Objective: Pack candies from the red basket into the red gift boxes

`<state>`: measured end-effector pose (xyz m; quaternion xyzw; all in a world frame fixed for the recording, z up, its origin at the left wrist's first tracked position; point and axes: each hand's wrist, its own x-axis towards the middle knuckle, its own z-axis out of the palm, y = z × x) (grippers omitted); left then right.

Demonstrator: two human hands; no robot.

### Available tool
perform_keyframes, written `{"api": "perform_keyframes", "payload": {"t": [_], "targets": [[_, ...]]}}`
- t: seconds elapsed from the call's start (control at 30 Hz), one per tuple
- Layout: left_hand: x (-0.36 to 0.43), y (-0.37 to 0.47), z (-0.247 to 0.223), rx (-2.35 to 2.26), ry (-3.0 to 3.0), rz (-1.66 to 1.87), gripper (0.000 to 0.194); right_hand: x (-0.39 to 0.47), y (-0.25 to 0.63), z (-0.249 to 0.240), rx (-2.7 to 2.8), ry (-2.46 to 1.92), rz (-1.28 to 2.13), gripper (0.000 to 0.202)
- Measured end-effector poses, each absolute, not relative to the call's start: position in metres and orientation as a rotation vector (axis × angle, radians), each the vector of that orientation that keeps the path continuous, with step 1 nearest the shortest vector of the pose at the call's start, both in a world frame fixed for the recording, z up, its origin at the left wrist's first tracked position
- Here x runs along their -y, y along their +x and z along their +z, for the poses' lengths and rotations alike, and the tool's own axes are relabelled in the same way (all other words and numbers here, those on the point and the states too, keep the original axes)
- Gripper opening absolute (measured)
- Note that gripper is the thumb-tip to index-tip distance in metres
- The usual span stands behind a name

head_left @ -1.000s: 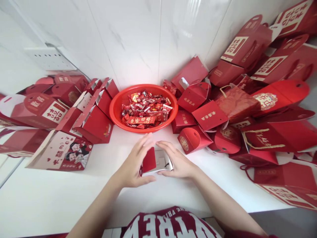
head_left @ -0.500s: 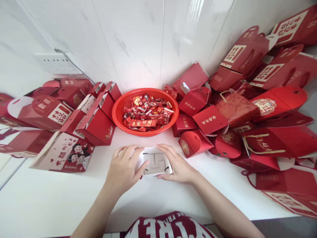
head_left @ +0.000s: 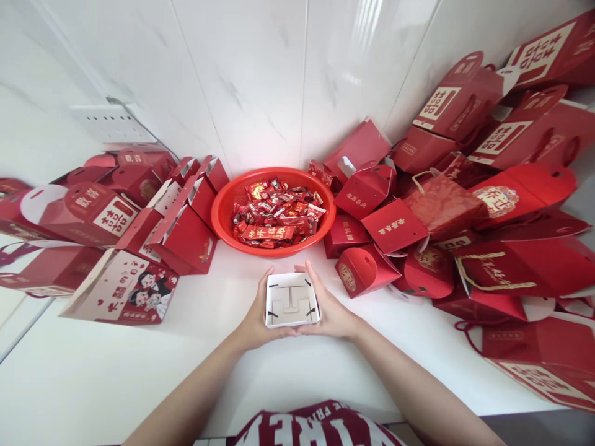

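Between my two hands is a small open-topped box (head_left: 292,299) with a white inside, its interlocked bottom flaps and dark cord ends in the corners showing. My left hand (head_left: 257,317) is wrapped along the box's left side. Against the right side presses my right hand (head_left: 331,311), thumb and fingers around the wall. Both hands' lower edges come together at the near side. Just beyond the box stands a red plastic basket (head_left: 216,214) full of wrapped candies (head_left: 279,214). The outer faces of the box are mostly hidden by my hands.
Red gift boxes (head_left: 186,238) and a picture-printed box (head_left: 123,288) stand on the left of the white table (head_left: 223,384). On the right is a large heap of red boxes (head_left: 395,223). A tiled wall (head_left: 260,80) with a socket strip (head_left: 109,124) rises behind.
My left hand has moved from over the box's left edge down to its side, uncovering the inside. The box now sits more squarely between both palms.
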<state>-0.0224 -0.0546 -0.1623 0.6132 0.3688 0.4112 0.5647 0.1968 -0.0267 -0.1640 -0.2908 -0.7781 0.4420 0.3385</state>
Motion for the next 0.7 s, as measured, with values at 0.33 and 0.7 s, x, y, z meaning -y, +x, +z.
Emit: {"api": "perform_keyframes", "payload": {"t": [0.33, 0.7], "targets": [[0.032, -0.036, -0.148, -0.811, 1.667, 0.875, 0.089, 0.025, 0.194, -0.160, 1.980, -0.888, 1.067, 0.134], [0.040, -0.085, -0.055, -1.410, 1.990, 0.336, 0.082, 0.027, 0.205, -0.156, 2.089, -0.867, 0.981, 0.129]]}}
